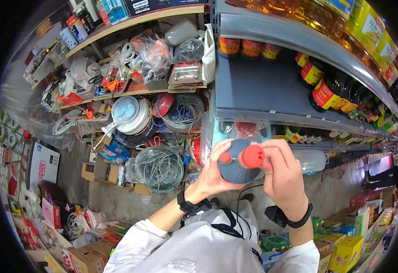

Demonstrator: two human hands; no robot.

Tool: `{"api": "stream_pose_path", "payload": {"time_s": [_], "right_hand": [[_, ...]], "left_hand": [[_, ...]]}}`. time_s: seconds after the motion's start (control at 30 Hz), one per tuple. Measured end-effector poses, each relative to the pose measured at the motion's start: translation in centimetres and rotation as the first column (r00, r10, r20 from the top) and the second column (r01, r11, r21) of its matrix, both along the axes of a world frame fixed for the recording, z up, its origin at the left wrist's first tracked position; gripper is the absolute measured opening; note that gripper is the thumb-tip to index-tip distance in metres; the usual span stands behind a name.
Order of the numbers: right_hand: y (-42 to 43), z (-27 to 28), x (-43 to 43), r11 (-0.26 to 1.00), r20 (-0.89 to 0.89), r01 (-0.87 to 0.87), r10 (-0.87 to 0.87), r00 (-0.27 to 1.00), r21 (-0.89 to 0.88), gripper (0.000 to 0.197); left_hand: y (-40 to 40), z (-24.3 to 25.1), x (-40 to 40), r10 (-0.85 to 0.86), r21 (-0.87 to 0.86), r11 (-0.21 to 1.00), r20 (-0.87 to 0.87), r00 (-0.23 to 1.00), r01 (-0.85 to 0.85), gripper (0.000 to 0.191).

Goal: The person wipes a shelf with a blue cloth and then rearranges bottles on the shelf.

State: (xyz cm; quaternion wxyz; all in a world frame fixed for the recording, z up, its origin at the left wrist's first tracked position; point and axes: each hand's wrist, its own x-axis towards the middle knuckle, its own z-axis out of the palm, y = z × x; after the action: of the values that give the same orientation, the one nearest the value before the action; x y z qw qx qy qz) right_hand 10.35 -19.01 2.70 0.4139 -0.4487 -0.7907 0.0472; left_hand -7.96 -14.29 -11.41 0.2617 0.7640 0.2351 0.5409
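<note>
A dark, rounded bottle or jug (234, 174) is held up before my chest, seen from above. It has a large red cap (252, 156) and a smaller red knob (225, 157) on its top. My left hand (206, 179) wraps around the left and near side of its body. With bent fingers, my right hand (285, 177) grips the large cap at its right edge. My palms hide part of the bottle's sides, and its underside is out of sight. Each wrist wears a black strap with a small device.
Dark sauce bottles (321, 87) line the grey metal shelf (253, 90) ahead right, under large oil bottles (369, 30). Ahead left, wooden shelves hold bagged goods (151, 51) and cable coils. A coil of clear hose (159, 167) stands lower. Boxes (345, 252) lie behind me; a person's legs (386, 174) show far right.
</note>
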Motion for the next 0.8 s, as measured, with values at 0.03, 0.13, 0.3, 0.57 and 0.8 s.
{"api": "stream_pose_path", "payload": {"time_s": [0.03,0.13,0.3,0.57,0.8], "right_hand": [[0.4,0.8,1.3,0.997,-0.013,-0.009,0.008,1.0,-0.079,0.019],[2.5,1.4,2.2,0.998,-0.108,-0.036,0.031,0.994,-0.048,0.025],[5.1,-0.1,-0.6,0.99,-0.196,-0.11,0.09,0.977,-0.094,0.063],[11.8,-3.1,-0.1,0.982,-0.241,-0.091,0.05,0.969,-0.164,0.067],[16.2,-4.4,-0.3,0.989,-0.463,-0.129,0.079,0.883,-0.077,0.061]], "left_hand": [[0.3,0.4,1.2,0.037,-0.059,0.998,-0.004,0.999,-0.037,0.123],[2.7,2.0,2.8,0.069,-0.142,0.988,0.012,0.998,-0.066,0.121],[6.3,3.9,1.3,0.09,-0.144,0.986,0.076,0.993,-0.079,0.12],[12.8,6.7,2.3,0.093,-0.353,0.935,0.172,0.981,-0.027,0.107],[15.8,7.7,2.7,0.117,-0.287,0.954,0.086,0.989,-0.088,0.104]]}}
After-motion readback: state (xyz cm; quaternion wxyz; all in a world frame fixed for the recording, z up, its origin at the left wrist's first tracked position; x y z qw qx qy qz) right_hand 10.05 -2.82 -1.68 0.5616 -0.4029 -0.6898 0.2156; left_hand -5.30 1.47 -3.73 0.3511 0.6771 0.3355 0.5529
